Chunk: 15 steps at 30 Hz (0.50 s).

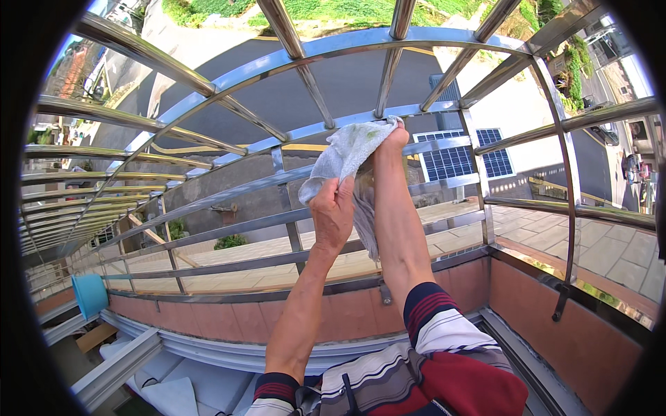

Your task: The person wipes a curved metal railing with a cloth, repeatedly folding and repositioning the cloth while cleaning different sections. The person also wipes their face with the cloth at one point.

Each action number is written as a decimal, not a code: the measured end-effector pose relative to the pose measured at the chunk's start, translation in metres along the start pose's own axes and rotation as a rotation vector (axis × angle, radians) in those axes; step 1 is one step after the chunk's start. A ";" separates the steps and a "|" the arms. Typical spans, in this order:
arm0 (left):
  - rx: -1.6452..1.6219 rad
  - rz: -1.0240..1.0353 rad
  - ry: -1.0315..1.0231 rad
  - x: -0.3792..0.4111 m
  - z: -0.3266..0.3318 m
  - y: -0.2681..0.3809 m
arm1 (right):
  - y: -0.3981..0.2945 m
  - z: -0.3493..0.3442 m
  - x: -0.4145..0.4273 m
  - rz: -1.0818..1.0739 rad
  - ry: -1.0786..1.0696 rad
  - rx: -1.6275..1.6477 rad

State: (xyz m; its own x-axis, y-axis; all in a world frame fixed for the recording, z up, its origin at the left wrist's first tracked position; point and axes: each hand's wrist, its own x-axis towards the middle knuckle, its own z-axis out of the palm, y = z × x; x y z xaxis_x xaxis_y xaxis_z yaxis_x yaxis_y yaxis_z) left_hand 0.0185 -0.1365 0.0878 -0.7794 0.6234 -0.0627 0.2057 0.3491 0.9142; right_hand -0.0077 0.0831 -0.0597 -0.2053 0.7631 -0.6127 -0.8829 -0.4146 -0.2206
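Note:
A pale grey terry cloth [349, 143] with a greenish stain hangs between my two hands, against the metal window grille. My right hand [394, 139] grips its upper right corner close to a flat horizontal bar of the stainless steel grille [359, 46]. Lower and to the left, my left hand [333, 210] pinches the cloth between thumb and fingers. A darker, grey length of cloth [367, 221] dangles between my forearms; whether it is part of the same cloth I cannot tell. What my right fingers touch behind the cloth is hidden.
A light blue bucket [89, 295] stands at the far left by the window frame [117, 370]. Below the grille runs a reddish tiled ledge [208, 318]. Bars surround my arms in front and at the right. Outside are a solar panel [450, 158] and a road far below.

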 end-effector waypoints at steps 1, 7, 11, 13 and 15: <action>0.004 -0.007 -0.009 0.001 0.001 0.001 | -0.003 0.002 0.001 -0.009 0.056 0.046; -0.027 -0.014 0.020 -0.002 0.003 -0.008 | -0.001 0.000 0.006 0.036 0.076 -0.007; -0.126 -0.090 0.037 -0.008 0.000 0.004 | -0.010 0.019 -0.020 0.085 0.080 0.007; -0.097 -0.032 0.057 -0.012 -0.004 0.002 | -0.017 0.021 -0.034 0.142 0.052 0.049; -0.029 0.070 0.077 -0.017 -0.010 -0.004 | -0.027 0.006 -0.046 0.241 -0.077 0.148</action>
State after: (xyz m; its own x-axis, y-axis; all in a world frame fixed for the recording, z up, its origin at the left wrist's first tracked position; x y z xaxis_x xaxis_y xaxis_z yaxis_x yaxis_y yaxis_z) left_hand 0.0248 -0.1552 0.0891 -0.8069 0.5898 0.0314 0.2447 0.2853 0.9267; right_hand 0.0230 0.0620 -0.0208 -0.4432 0.6893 -0.5730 -0.8556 -0.5161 0.0409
